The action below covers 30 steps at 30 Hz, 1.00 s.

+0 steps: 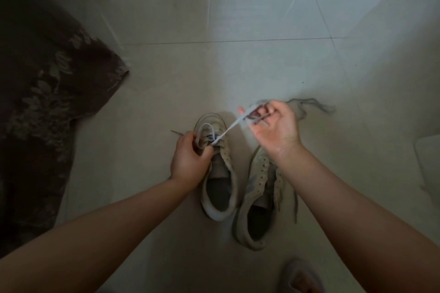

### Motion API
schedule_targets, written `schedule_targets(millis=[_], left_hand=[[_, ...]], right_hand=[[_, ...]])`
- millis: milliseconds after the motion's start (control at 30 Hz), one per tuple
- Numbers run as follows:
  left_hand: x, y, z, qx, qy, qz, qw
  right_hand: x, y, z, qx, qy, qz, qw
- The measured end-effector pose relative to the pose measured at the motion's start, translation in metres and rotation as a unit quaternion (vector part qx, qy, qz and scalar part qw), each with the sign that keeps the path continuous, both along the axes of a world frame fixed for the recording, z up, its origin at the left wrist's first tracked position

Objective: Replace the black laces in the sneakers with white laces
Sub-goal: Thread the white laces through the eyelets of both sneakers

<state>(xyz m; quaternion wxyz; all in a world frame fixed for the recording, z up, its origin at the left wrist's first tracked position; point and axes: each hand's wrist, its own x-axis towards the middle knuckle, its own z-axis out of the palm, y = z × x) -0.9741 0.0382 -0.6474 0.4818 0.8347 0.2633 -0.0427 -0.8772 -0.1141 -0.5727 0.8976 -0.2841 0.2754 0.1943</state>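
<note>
Head view, looking down on a tiled floor: two pale sneakers are lying side by side, toes pointing to the far side; the left sneaker is being laced, while the right sneaker is sitting just beside it with its eyelets bare. The left hand is curling its fingers round the lower eyelet area of the left sneaker, pinching a loop of white lace against the upper; the right hand is gripping the free run of that white lace, fingers closed round it, and is pulling it taut. The lace's long axis is running diagonally from the eyelets, near and left, up to the right hand, far and right; the coming pull therefore turns on the right hand drawing away along this line while the left hand, the nearer one to the shoe, is anchoring it. A dark lace, probably a removed black one though the dim light is blurring it, is trailing on the floor beyond the right hand; a patterned dark fabric is lying at far left.
</note>
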Motion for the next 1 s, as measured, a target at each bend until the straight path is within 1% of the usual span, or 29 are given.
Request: schedule_targets(millis=[67,133,200,267,300,400,433,467,500,533,567,600,633,667,700,733,767,900,933,967,1000], left_hand=[[-0.001,0.003,-0.002,-0.008,0.006,-0.001,1.0],[-0.002,0.004,-0.004,-0.018,0.01,0.003,1.0],[-0.002,0.004,-0.005,-0.032,0.008,0.017,0.999],[-0.002,0.004,-0.006,-0.042,-0.002,0.033,0.999],[-0.002,0.004,-0.007,-0.043,-0.003,0.036,0.998],[-0.002,0.003,-0.007,-0.032,-0.002,0.028,0.999],[-0.002,0.003,-0.006,-0.02,0.002,0.024,1.0],[-0.002,0.002,-0.005,-0.006,0.007,0.02,1.0],[-0.002,0.001,-0.004,0.005,0.009,0.014,1.0],[-0.002,0.001,-0.003,0.012,0.01,0.009,1.0],[-0.002,0.001,-0.002,0.017,0.012,0.004,1.0],[-0.002,0.001,-0.001,0.021,0.013,-0.001,1.0],[-0.001,0.002,-0.001,0.025,0.013,-0.005,1.0],[-0.001,0.002,0.0,0.028,0.013,-0.009,0.999],[-0.002,0.003,0.0,0.03,0.012,-0.011,0.999],[-0.002,0.003,0.0,0.033,0.01,-0.013,0.999],[-0.002,0.004,0.0,0.034,0.007,-0.015,0.999],[-0.002,0.005,0.001,0.03,0.005,-0.027,0.999],[-0.002,0.005,0.001,0.028,0.006,-0.029,0.999],[-0.002,0.006,0.001,0.028,0.009,-0.028,0.999],[-0.002,0.006,0.001,0.029,0.014,-0.025,0.999]], right_hand=[[0.01,-0.003,0.002,0.009,-0.004,-0.04,0.999],[0.019,-0.015,0.001,0.013,-0.01,-0.051,0.999],[0.027,-0.035,0.003,0.03,-0.039,-0.06,0.997],[0.039,-0.063,0.006,0.057,-0.061,-0.092,0.992],[0.043,-0.076,0.007,0.053,-0.064,-0.112,0.99],[0.041,-0.089,0.01,-0.024,-0.055,-0.122,0.991],[0.036,-0.084,0.005,-0.065,-0.038,-0.099,0.992],[0.031,-0.076,0.0,-0.121,-0.017,-0.057,0.991],[0.025,-0.066,-0.008,-0.187,0.003,0.004,0.982],[0.018,-0.054,-0.014,-0.271,0.009,0.084,0.959],[0.01,-0.043,-0.019,-0.37,-0.005,0.174,0.913],[0.001,-0.035,-0.024,-0.458,-0.038,0.263,0.848],[-0.007,-0.028,-0.028,-0.524,-0.079,0.342,0.776],[-0.014,-0.022,-0.031,-0.564,-0.122,0.409,0.707],[-0.02,-0.016,-0.033,-0.584,-0.165,0.462,0.646],[-0.024,-0.01,-0.035,-0.6,-0.206,0.498,0.591],[-0.027,-0.005,-0.036,-0.613,-0.241,0.518,0.545],[-0.029,0.004,-0.04,-0.679,-0.329,0.51,0.413],[-0.03,0.005,-0.04,-0.683,-0.347,0.511,0.39],[-0.03,0.005,-0.041,-0.675,-0.358,0.518,0.384],[-0.03,0.003,-0.039,-0.661,-0.362,0.527,0.393]])
